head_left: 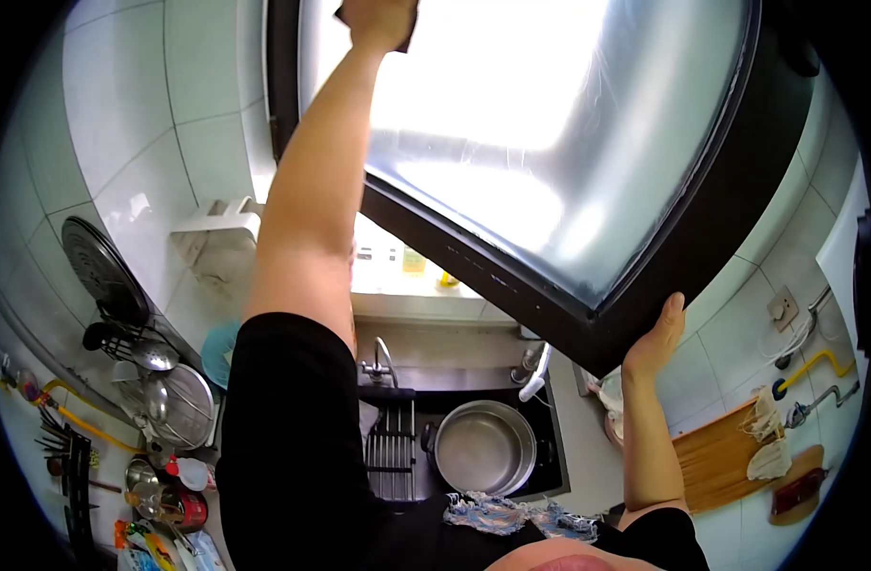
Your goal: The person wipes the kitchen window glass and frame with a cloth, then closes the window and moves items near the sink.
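A dark-framed window sash (540, 314) with a glass pane (550, 152) hangs tilted across the upper middle and right. At the top, my left hand (380, 21) is wrapped round a dark flat object (407, 38) against the bright glass; part of the hand is cut off by the frame's edge. My right hand (656, 344) grips the sash's lower right corner, its thumb and fingers on the dark frame. My left arm crosses in front of the sash's left part.
Below are a sink (559, 471) with a faucet (383, 357), a steel pot (483, 447) and a drying rack (390, 447). Pans and strainers (178, 404) hang at left. Bottles (414, 262) line the sill. Cutting boards (716, 457) lean at right.
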The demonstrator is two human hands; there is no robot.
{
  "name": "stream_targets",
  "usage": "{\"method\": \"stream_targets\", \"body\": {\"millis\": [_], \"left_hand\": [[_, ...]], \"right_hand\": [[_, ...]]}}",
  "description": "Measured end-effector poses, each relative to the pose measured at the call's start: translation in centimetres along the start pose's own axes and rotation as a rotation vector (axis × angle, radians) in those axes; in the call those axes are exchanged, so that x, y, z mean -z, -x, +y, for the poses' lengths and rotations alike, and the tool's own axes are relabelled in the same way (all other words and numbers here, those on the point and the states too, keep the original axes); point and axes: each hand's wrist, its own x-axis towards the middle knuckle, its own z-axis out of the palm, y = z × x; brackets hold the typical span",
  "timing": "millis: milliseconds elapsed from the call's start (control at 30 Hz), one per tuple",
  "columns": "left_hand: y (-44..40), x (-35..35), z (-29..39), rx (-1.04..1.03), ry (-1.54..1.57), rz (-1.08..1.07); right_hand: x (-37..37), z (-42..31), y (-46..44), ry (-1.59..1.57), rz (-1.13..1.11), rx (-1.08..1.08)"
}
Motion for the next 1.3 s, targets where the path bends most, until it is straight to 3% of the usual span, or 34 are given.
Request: {"method": "stream_targets", "body": {"millis": [67,167,200,267,333,400,567,633,733,833,867,933,967,1000,1067,1100,1167,1200,1300], "left_hand": [[2.9,-0.3,-7.8,0.07,0.122,-0.005],[12.5,0.4,-15.2,0.229,-0.227,-0.071],[15.6,1.2,-15.6,0.245,-0.32,0.003],[19.6,5.0,-8.0,0.742,-0.39,-0.339],[21.6,5.8,-3.1,0.65,-0.559,-0.451],[22.8,6.8,3.3,0.499,-0.529,-0.396],[28.0,9.7,20.4,0.281,0.119,-0.122],[30.4,10.8,26.5,0.268,0.304,-0.095],[33.3,14.1,33.0,0.169,0.504,-0.252],[33.7,17.5,35.9,0.427,0.722,-0.288],[33.6,18.6,35.5,0.729,0.872,-0.442],[32.2,21.9,34.9,1.27,1.088,-0.427],[30.7,24.7,35.0,1.488,1.209,-0.424],[30.6,26.6,34.4,1.569,1.386,-0.378],[33.9,28.1,31.7,1.297,1.84,-0.325],[34.2,29.3,30.7,1.114,1.651,-0.419],[32.8,34.1,31.1,1.393,1.799,-0.302],[33.4,35.5,29.8,1.268,1.784,-0.373],[33.7,40.4,28.4,1.381,1.601,-0.319]], "right_hand": [[-0.1,-0.1,-0.2,0.005,-0.016,-0.011],[-0.8,-0.8,-0.5,-0.073,-0.04,0.049],[-1.0,-0.8,-0.7,-0.071,-0.045,0.033],[-0.8,-0.4,-0.8,-0.095,-0.107,0.091],[-1.4,-1.1,-0.6,-0.164,-0.106,0.083],[-1.8,-1.6,-0.7,-0.233,-0.111,0.082],[-1.2,-0.8,-0.8,-0.139,-0.164,0.173],[-1.2,-1.4,-0.4,-0.149,-0.171,0.182],[-0.6,-0.4,-0.6,-0.035,-0.162,0.156],[-0.2,-2.8,0.3,-0.083,-0.255,0.185],[-0.2,-3.7,0.7,-0.107,-0.257,0.224],[0.0,-5.7,2.0,-0.092,-0.258,0.231],[0.0,-7.0,2.8,-0.109,-0.261,0.215],[0.1,-7.8,3.4,-0.128,-0.266,0.199],[-0.1,-7.2,4.0,-0.135,-0.247,0.238],[-0.2,-7.4,4.5,-0.124,-0.226,0.212],[0.0,-7.8,5.3,-0.118,-0.205,0.179],[0.2,-8.1,5.8,-0.09,-0.221,0.158],[-0.2,-9.0,7.3,-0.052,-0.197,0.158]]}}
